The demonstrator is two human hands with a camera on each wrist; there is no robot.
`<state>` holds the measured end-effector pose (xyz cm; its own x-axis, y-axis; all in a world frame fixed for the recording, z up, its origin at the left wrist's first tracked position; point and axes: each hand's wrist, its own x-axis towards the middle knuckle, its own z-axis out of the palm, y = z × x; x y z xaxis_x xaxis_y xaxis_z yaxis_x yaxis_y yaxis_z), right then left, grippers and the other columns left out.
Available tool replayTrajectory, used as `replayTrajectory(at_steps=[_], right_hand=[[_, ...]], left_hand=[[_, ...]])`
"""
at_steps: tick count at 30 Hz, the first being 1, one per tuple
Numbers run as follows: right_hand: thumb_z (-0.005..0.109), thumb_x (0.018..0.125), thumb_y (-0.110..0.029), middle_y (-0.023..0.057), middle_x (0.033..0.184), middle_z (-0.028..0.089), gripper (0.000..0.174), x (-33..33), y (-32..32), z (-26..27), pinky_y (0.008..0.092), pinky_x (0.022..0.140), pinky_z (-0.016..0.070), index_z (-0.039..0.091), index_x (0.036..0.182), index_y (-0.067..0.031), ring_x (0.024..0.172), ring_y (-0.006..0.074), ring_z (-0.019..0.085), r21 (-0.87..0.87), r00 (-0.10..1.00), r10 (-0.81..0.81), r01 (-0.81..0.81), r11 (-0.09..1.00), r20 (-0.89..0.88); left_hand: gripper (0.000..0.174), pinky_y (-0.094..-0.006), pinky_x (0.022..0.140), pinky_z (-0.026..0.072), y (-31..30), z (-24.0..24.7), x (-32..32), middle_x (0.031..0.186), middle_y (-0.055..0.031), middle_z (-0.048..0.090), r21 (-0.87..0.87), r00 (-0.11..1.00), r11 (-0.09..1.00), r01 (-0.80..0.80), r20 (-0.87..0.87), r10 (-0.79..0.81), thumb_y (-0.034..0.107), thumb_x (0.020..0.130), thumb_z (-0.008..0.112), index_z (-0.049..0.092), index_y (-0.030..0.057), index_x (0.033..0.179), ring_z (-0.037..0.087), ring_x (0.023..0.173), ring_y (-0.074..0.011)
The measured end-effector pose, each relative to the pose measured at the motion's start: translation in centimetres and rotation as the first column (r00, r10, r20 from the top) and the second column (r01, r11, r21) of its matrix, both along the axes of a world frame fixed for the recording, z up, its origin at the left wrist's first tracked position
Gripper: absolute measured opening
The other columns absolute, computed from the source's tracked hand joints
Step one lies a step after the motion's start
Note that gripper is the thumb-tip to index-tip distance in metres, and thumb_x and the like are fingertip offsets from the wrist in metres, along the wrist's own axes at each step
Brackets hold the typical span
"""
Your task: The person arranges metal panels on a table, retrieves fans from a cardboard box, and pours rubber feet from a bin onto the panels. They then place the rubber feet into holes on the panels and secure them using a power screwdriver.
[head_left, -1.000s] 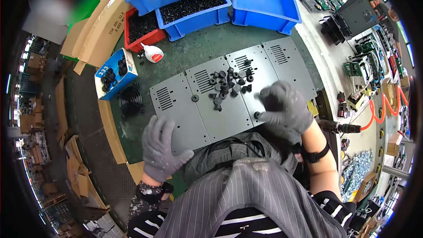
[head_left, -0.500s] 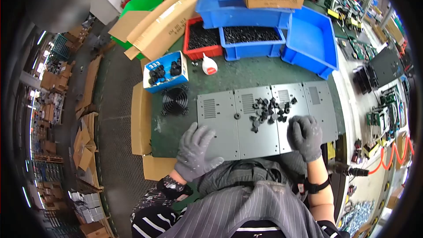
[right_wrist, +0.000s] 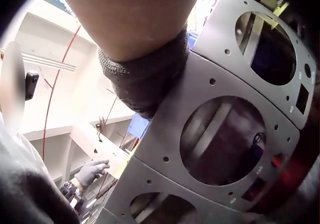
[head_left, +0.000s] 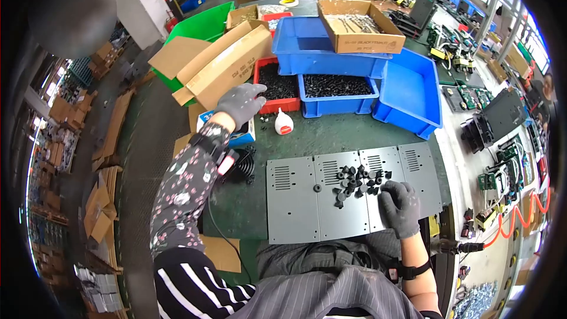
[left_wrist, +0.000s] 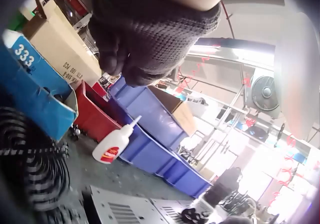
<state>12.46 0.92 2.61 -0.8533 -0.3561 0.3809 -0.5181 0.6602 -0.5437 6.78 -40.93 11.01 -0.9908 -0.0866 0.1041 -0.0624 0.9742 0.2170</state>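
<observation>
My gloved left hand [head_left: 241, 105] reaches out over the blue-and-white box [head_left: 243, 137], its fingers extended toward the red bin [head_left: 280, 105] of small black parts. In the left wrist view the same glove [left_wrist: 145, 38] shows above the boxes, with no item visible in it. My gloved right hand [head_left: 403, 209] rests loosely curled at the near right part of the grey metal panels [head_left: 291, 215]. Just beyond its fingers lies a pile of black rubber feet [head_left: 354, 184]; a single black ring [head_left: 317, 188] sits apart on the panels. The right palm is hidden from the head view.
A white squeeze bottle [head_left: 283, 123] stands before the red bin. Blue bins [head_left: 339, 106] and an open carton [head_left: 369, 43] are stacked behind, with another blue bin [head_left: 411, 106] at their right. A black fan guard [head_left: 243, 165] lies beneath my left forearm.
My left hand has left the panels' near left side and moved forward to the boxes. The right hand stays by the panels. The head view has tilted up.
</observation>
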Motion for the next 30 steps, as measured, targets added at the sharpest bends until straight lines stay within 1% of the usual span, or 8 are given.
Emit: replayTrajectory(at_steps=[13,14,18,20,22,23,25,30], right_hand=[[0.059,0.078,-0.024,0.0120,0.076,0.062,0.016,-0.5,1.3,-0.7,0.0381,0.065,0.0475,0.063,0.084,-0.0089,0.072,0.0292,0.059,-0.179,1.000,-0.008,0.010,0.984,0.013],[0.059,0.078,-0.025,0.0121,0.076,0.061,0.018,-0.4,1.3,-0.7,0.0378,0.066,0.0476,0.063,0.084,-0.0090,0.074,0.0289,0.059,-0.191,1.000,0.001,0.004,0.982,0.030],[0.058,0.081,-0.029,0.0108,0.085,0.061,0.021,-0.3,1.5,-0.8,0.0375,0.071,0.0475,0.064,0.090,-0.0108,0.082,0.0286,0.059,-0.186,0.994,-0.011,0.032,0.982,0.110],[0.057,0.081,-0.029,0.0108,0.085,0.061,0.022,-0.3,1.7,-1.0,0.0377,0.072,0.0473,0.064,0.090,-0.0109,0.082,0.0286,0.058,-0.186,0.993,-0.013,0.034,0.982,0.114],[0.057,0.081,-0.030,0.0108,0.086,0.061,0.022,-0.2,1.7,-1.2,0.0379,0.073,0.0472,0.064,0.091,-0.0110,0.083,0.0287,0.058,-0.192,0.993,0.001,0.023,0.981,0.122],[0.057,0.081,-0.030,0.0108,0.085,0.060,0.022,-0.2,1.7,-1.2,0.0380,0.073,0.0470,0.064,0.091,-0.0110,0.083,0.0287,0.058,-0.182,0.993,-0.004,0.025,0.983,0.117],[0.057,0.081,-0.030,0.0109,0.085,0.060,0.022,-0.2,1.7,-1.1,0.0381,0.073,0.0469,0.064,0.091,-0.0110,0.084,0.0288,0.058,-0.178,0.994,-0.005,0.025,0.984,0.111],[0.057,0.081,-0.029,0.0110,0.085,0.061,0.022,-0.1,1.7,-0.8,0.0376,0.074,0.0470,0.064,0.090,-0.0103,0.084,0.0287,0.058,-0.211,0.990,-0.003,0.033,0.977,0.141]], left_hand=[[0.024,-0.0371,0.088,0.0421,-2.6,-4.9,-10.5,0.115,-0.0162,0.050,-0.324,0.816,0.776,0.541,0.425,-0.391,0.017,0.082,0.045,0.056,0.0100,0.103,0.050,0.104,-0.0328],[0.027,-0.0386,0.085,0.0427,-1.9,-5.1,-10.3,0.103,-0.0187,0.056,-0.017,0.939,0.979,0.204,0.287,-0.191,0.022,0.080,0.049,0.057,0.0062,0.101,0.053,0.098,-0.0330],[0.031,-0.0387,0.074,0.0460,-1.9,-5.4,-10.3,0.089,-0.0178,0.061,0.043,0.981,0.999,0.017,0.193,-0.025,0.021,0.074,0.051,0.059,0.0041,0.099,0.059,0.083,-0.0309],[0.026,-0.0274,0.045,0.0422,-2.6,-5.6,-10.3,0.073,-0.0067,0.057,0.481,0.958,0.853,-0.204,0.276,0.074,0.018,0.075,0.051,0.062,0.0059,0.096,0.053,0.058,-0.0138],[0.021,-0.0228,0.041,0.0404,-3.3,-5.8,-10.0,0.069,-0.0028,0.055,0.855,0.937,0.383,-0.350,0.322,0.138,0.017,0.077,0.055,0.062,0.0082,0.095,0.051,0.054,-0.0113],[0.021,-0.0228,0.041,0.0404,-3.7,-5.8,-10.1,0.069,-0.0028,0.055,0.851,0.936,0.390,-0.351,0.322,0.140,0.017,0.077,0.055,0.062,0.0082,0.095,0.051,0.054,-0.0113],[0.021,-0.0178,0.041,0.0388,-3.2,-4.6,-9.9,0.072,-0.0001,0.055,0.898,0.871,-0.125,-0.421,0.439,0.222,0.013,0.080,0.057,0.059,0.0110,0.101,0.049,0.051,-0.0078],[0.023,-0.0125,0.037,0.0358,-5.1,-4.4,-9.7,0.077,0.0005,0.058,0.894,0.888,-0.025,-0.447,0.446,0.109,0.013,0.086,0.056,0.053,0.0119,0.109,0.047,0.051,-0.0022]])
